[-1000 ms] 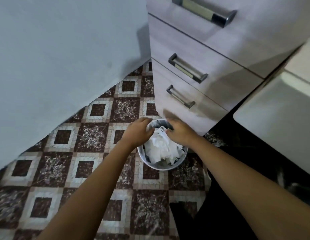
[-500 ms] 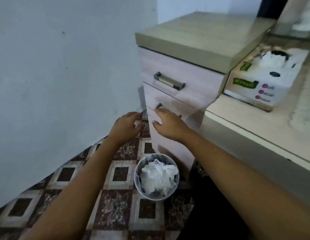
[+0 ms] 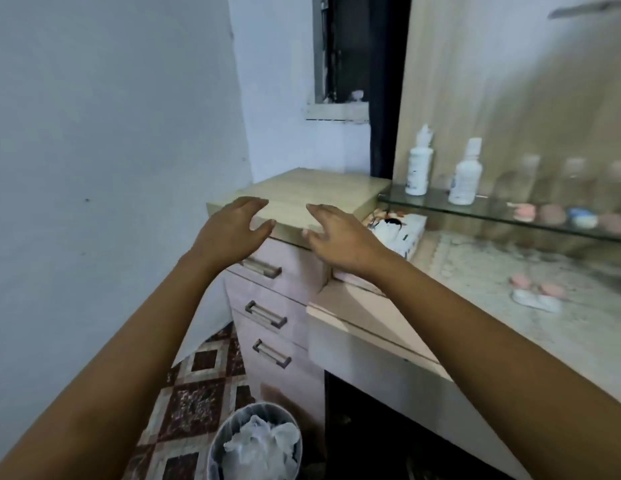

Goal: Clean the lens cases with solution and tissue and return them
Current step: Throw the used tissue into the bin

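Reaching up empty-handed, well short of the lens cases.

Holding nothing in the left hand or the right hand, both spread wide with loose fingers in front of the drawer unit. Nearest lens case lying on the counter well to the right, blurred; more lens cases along the glass shelf near two solution bottles, tissue box just past the right hand. Probably light, rigid plastic, small and slick once wet: best pinched across the bridge between the two cups and kept level.
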`<state>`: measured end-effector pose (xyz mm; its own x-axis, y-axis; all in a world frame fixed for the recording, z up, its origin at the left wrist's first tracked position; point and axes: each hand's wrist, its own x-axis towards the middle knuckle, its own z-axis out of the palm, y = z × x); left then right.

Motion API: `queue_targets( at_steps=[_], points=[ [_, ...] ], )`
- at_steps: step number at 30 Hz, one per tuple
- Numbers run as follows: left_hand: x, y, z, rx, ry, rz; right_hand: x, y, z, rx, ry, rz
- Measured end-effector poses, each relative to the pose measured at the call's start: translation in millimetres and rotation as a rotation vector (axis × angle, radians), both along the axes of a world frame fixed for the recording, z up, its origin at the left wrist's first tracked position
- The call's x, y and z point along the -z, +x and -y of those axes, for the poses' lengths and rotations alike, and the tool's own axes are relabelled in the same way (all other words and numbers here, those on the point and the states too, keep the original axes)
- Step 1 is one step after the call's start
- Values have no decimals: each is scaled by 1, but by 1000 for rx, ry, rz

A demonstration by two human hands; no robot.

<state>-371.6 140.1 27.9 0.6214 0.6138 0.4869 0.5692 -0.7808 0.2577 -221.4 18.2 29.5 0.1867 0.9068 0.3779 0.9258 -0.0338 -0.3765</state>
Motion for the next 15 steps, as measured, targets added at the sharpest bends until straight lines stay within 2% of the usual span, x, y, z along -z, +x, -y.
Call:
queue_targets(
  at_steps=[7, 15],
  points=[
    [-37, 91, 52, 214, 74, 25, -35, 71, 73, 233, 43, 74],
    [-36, 197, 123, 458, 45, -13, -28, 139, 160, 486, 14, 47]
  ],
)
